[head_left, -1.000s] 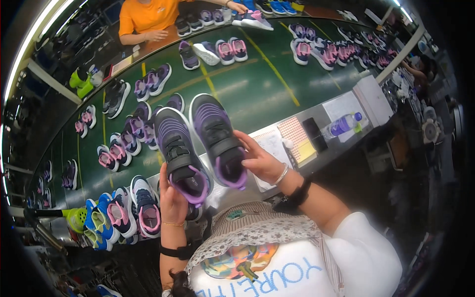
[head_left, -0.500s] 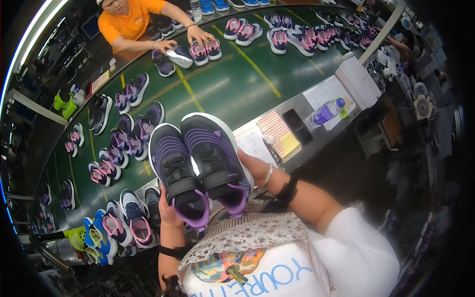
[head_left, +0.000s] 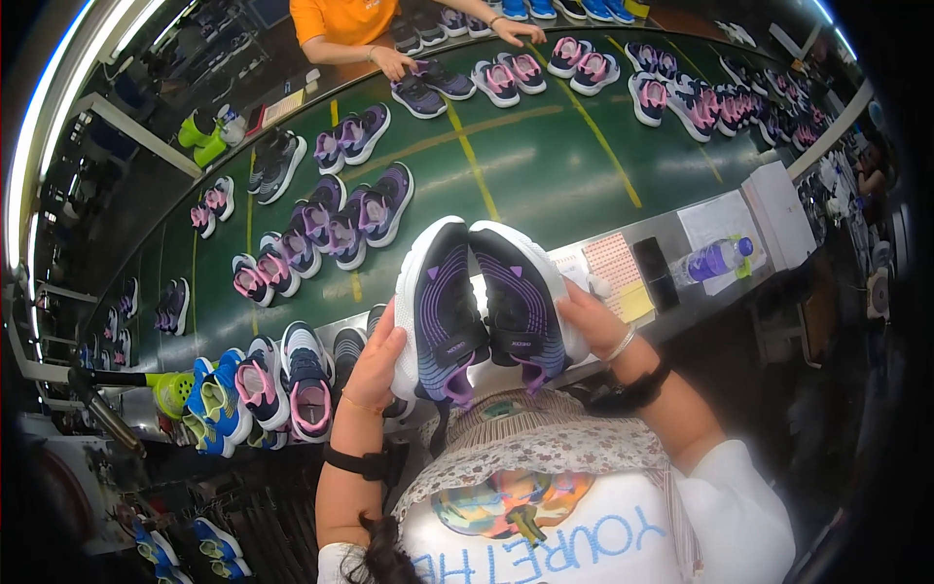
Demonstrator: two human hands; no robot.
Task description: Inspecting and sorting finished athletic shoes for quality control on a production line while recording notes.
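Nearby: phone (head_left: 655,273), bottle (head_left: 708,262), sneakers (head_left: 306,355); left hand (head_left: 375,362), right hand (head_left: 595,321) each half-curled, gripping dark shoe (head_left: 443,302).

Left of one black phone (head_left: 655,273) are two held shoes (head_left: 443,307) and the wearer's two hands (head_left: 374,366); right of it, one bottle (head_left: 715,261).

- Left hand (head_left: 373,365) grips one black-purple shoe (head_left: 443,307); right hand (head_left: 595,323) grips its mate (head_left: 525,302).
- Toes (head_left: 449,230) sit close; contact is unclear.
- Green belt (head_left: 535,170) bears further shoes (head_left: 387,206).
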